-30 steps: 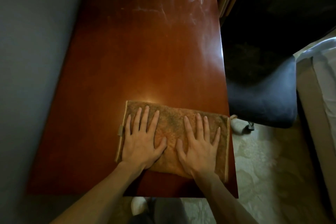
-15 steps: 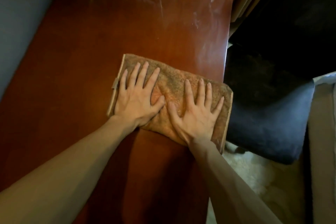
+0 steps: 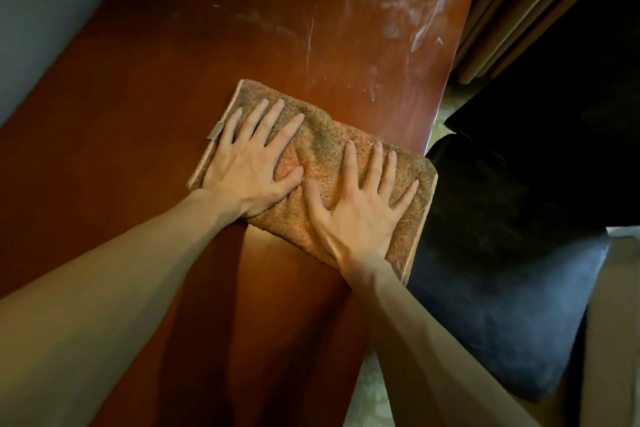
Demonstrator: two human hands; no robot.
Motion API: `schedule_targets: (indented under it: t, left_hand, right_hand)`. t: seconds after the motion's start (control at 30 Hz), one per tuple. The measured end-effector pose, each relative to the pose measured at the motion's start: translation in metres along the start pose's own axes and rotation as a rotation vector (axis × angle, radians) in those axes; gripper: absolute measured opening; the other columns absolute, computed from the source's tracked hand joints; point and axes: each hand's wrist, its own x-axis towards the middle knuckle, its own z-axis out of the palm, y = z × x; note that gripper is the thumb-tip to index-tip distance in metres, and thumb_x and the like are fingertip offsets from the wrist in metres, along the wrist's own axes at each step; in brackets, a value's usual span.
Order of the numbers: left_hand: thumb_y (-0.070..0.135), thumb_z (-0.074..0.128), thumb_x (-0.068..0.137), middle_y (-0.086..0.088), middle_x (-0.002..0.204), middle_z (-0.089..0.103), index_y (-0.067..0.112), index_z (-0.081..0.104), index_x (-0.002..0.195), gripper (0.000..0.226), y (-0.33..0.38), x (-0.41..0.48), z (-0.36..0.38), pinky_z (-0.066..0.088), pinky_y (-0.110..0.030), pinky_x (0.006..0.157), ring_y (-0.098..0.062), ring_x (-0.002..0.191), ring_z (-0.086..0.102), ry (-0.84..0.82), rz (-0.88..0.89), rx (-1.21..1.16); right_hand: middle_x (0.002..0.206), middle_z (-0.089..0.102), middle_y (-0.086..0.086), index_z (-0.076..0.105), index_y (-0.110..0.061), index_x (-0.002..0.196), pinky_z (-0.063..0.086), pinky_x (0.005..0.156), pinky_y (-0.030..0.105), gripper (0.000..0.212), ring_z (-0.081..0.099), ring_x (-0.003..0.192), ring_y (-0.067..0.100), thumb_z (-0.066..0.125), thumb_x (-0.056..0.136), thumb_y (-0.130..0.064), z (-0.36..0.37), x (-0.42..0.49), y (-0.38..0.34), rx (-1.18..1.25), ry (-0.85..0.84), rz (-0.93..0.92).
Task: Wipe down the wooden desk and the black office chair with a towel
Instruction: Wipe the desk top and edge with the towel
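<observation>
A folded brown towel (image 3: pixel 322 146) lies flat on the reddish wooden desk (image 3: pixel 145 107), its right end reaching the desk's right edge. My left hand (image 3: pixel 249 163) presses palm-down on the towel's left half, fingers spread. Beside it, my right hand (image 3: pixel 360 208) presses palm-down on the right half, fingers spread too. Pale dusty smears (image 3: pixel 398 3) mark the desk's far right part, beyond the towel. The black office chair (image 3: pixel 502 253) stands right of the desk, its seat close to the desk edge.
A grey wall (image 3: pixel 52 10) runs along the desk's left side. Beige curtain folds (image 3: pixel 512 3) hang at the upper right, beyond the chair. Pale patterned floor (image 3: pixel 367 388) shows between desk and chair at the bottom.
Both hands have pushed the towel away from me along the desk, toward the dusty smears. My arms are stretched out further, and the view has tilted.
</observation>
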Motion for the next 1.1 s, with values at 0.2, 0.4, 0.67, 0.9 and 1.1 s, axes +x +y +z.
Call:
schedule_targets:
  t: [0.2,0.4,0.67,0.9,1.1]
  left_hand:
    - [0.071,0.023,0.093,-0.006,0.173,0.011,0.034,0.012,0.165,0.082,-0.003,0.029,0.001,0.005,-0.054,0.128,-0.024,0.160,0.005,0.016,-0.029,-0.021]
    - [0.069,0.024,0.093,-0.005,0.173,0.012,0.035,0.014,0.165,0.080,-0.002,0.038,0.001,0.006,-0.053,0.128,-0.023,0.160,0.007,0.048,-0.099,-0.042]
    - [0.065,0.029,0.096,-0.005,0.173,0.014,0.031,0.021,0.164,0.077,0.010,0.041,0.001,0.009,-0.052,0.128,-0.022,0.160,0.008,0.086,-0.273,-0.030]
    - [0.068,0.034,0.093,-0.006,0.173,0.013,0.033,0.020,0.165,0.080,0.026,0.046,0.005,0.004,-0.057,0.127,-0.022,0.160,0.007,0.132,-0.547,-0.032]
    - [0.068,0.033,0.095,-0.008,0.173,0.012,0.031,0.019,0.165,0.081,0.042,0.053,0.007,0.005,-0.060,0.127,-0.025,0.161,0.005,0.131,-0.761,-0.028]
  right_hand:
    - [0.173,0.007,0.008,0.019,-0.034,0.164,-0.007,0.120,0.069,0.086,-0.003,0.160,0.029,0.021,0.092,-0.081,0.000,0.032,0.001,0.006,0.007,-0.021]
    - [0.173,0.005,0.008,0.016,-0.035,0.164,-0.007,0.120,0.070,0.087,-0.005,0.160,0.029,0.020,0.091,-0.082,0.000,0.058,0.003,0.005,-0.021,-0.075]
    - [0.173,0.007,0.007,0.013,-0.037,0.164,-0.005,0.121,0.069,0.084,-0.005,0.160,0.027,0.020,0.093,-0.082,-0.004,0.109,0.010,-0.046,-0.097,-0.325]
    - [0.173,0.007,0.006,0.013,-0.037,0.164,-0.001,0.122,0.069,0.083,-0.005,0.160,0.026,0.016,0.094,-0.083,-0.008,0.148,0.010,-0.040,-0.147,-0.513]
    - [0.173,0.011,0.008,0.017,-0.035,0.164,0.001,0.122,0.069,0.083,0.000,0.160,0.028,0.023,0.095,-0.080,-0.006,0.190,0.008,-0.064,-0.189,-0.736]
